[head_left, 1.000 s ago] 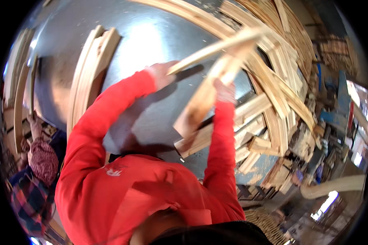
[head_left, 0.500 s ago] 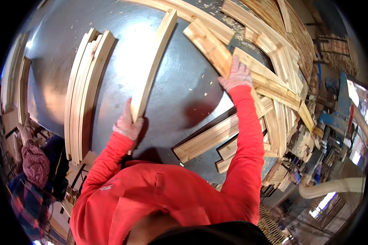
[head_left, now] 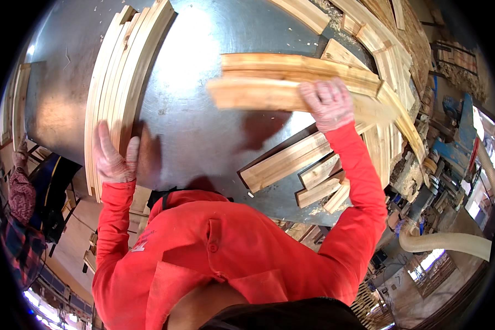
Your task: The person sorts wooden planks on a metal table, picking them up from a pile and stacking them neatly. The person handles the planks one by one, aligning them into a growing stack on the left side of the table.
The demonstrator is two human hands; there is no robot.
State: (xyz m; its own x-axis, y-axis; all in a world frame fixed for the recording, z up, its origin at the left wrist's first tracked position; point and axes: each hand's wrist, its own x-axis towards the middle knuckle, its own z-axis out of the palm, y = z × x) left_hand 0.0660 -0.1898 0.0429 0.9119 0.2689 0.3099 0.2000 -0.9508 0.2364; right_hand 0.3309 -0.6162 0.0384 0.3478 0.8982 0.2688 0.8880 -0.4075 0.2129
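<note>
My left hand (head_left: 115,157) lies with fingers stretched and thumb spread over the near part of a row of long wooden strips (head_left: 127,71), which stand side by side on the metal table. My right hand (head_left: 331,104) has its fingers curled over a short wooden board (head_left: 253,94), blurred by motion, and grips it near its right part. Right behind that board is another wooden piece (head_left: 291,65), lying almost parallel. How the two touch cannot be seen.
Several cut wooden pieces (head_left: 291,159) lie at the table's front right. More boards (head_left: 393,66) and shavings are heaped at the far right. The metal table (head_left: 198,137) spreads between. At the left edge a co-worker's hand (head_left: 21,157) is near other strips (head_left: 21,104).
My left hand has moved left, and the strip it held now stands against the row. My right hand's board has swung from slanting to nearly crosswise.
</note>
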